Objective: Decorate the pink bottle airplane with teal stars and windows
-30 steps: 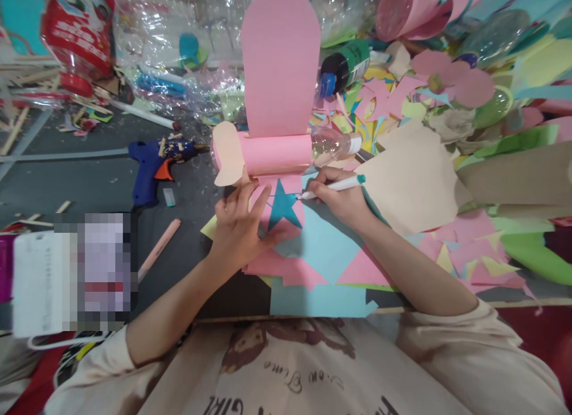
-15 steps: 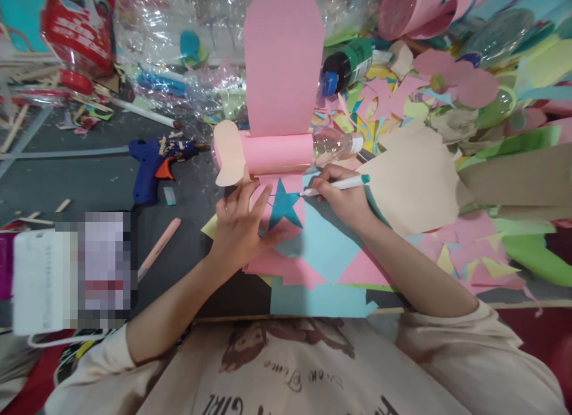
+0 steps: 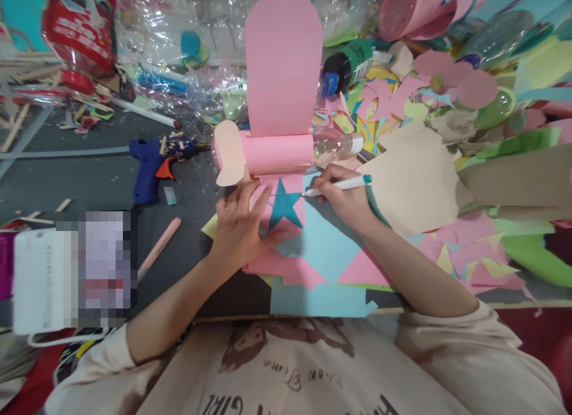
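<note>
My right hand [image 3: 343, 196] grips a white marker [image 3: 335, 186] with a green end, its tip at the right point of a teal star [image 3: 286, 208]. The star, partly coloured in, is on a small pink paper [image 3: 297, 183]. With fingers spread, my left hand [image 3: 239, 224] presses on that paper's left side. Under it lie light blue paper [image 3: 330, 242] and more pink sheets [image 3: 295, 269]. Just beyond lies a clear bottle [image 3: 330, 146] wrapped in pink paper [image 3: 279, 153], with a beige paper piece [image 3: 229, 153] on its left end and a tall rounded pink piece [image 3: 283, 64] behind.
At left are a blue glue gun [image 3: 152, 165], a peach marker [image 3: 159, 247] and a white box-like device [image 3: 38, 281]. A red-labelled bottle [image 3: 80, 40] stands at the back left. Paper scraps and a dark green bottle [image 3: 351, 66] crowd the right, near beige paper [image 3: 415, 177].
The marker tip has shifted very slightly to the right at the star's right point. My left hand stays in place, and the rounded pink piece sits a touch lower in view.
</note>
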{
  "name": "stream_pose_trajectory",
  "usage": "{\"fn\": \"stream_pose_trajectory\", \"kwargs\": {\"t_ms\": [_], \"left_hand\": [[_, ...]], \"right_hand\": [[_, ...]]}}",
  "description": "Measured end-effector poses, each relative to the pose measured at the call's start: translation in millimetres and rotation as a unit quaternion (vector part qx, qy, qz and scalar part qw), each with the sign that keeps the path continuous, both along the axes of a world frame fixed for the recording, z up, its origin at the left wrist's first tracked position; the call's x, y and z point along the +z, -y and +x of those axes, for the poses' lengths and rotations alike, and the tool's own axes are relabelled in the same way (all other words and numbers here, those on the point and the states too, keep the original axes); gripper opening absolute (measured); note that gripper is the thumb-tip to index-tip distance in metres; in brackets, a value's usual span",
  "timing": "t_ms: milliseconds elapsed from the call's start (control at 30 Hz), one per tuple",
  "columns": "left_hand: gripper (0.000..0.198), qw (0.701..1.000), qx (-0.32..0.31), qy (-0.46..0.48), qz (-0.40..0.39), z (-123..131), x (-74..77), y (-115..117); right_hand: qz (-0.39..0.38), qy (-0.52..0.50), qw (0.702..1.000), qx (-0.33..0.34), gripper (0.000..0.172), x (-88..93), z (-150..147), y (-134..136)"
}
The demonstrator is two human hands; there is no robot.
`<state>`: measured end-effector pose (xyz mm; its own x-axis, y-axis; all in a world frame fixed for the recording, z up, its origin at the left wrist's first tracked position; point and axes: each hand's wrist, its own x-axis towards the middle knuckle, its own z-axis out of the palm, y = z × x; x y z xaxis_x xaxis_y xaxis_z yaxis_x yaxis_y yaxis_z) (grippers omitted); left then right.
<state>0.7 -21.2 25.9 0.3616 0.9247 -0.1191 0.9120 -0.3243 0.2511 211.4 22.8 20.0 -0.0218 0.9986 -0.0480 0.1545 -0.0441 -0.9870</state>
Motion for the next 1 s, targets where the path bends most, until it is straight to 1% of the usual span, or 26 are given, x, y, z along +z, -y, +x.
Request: {"fn": "stream_pose_trajectory", "kwargs": {"t_ms": [233,400,433,600,700,800,867,967,1000], "left_hand": [[0.083,1.000,0.001,0.016,0.004,-0.7,-1.7,0.6],[0.085,1.000,0.003,0.006,0.001,0.8,0.2,-0.1],[0.085,1.000,0.003,0.005,0.001,0.9,0.5,-0.1],[0.083,1.000,0.004,0.003,0.002,0.4,0.2,-0.1],[0.084,1.000,0.002,0.008,0.003,-0.2,-0.3,-0.1],[0.085,1.000,0.003,0.015,0.001,-0.8,-1.1,-0.1],[0.087,1.000,0.002,0.019,0.004,-1.2,-1.8,0.1],[0.093,1.000,-0.001,0.023,0.021,-1.4,-2.4,0.7],[0.094,0.999,-0.001,0.024,0.025,-1.3,-2.3,0.9]], "right_hand": [[0.023,0.011,1.000,0.002,0.023,-0.4,0.8,1.8],[-0.009,0.028,0.998,0.057,0.020,2.6,0.2,3.7],[-0.007,0.031,0.998,0.057,0.020,2.7,0.1,3.9],[0.012,0.039,0.999,-0.008,0.023,1.6,0.5,3.9],[0.017,0.039,0.999,-0.017,0.024,1.1,1.1,3.5],[0.025,0.012,0.999,-0.019,0.022,0.4,2.0,3.5],[0.023,-0.011,1.000,-0.011,0.023,0.3,2.4,3.7],[0.025,-0.030,0.999,0.031,0.028,2.4,0.8,3.9],[0.030,-0.031,0.998,0.049,0.028,3.7,-0.7,3.5]]}}
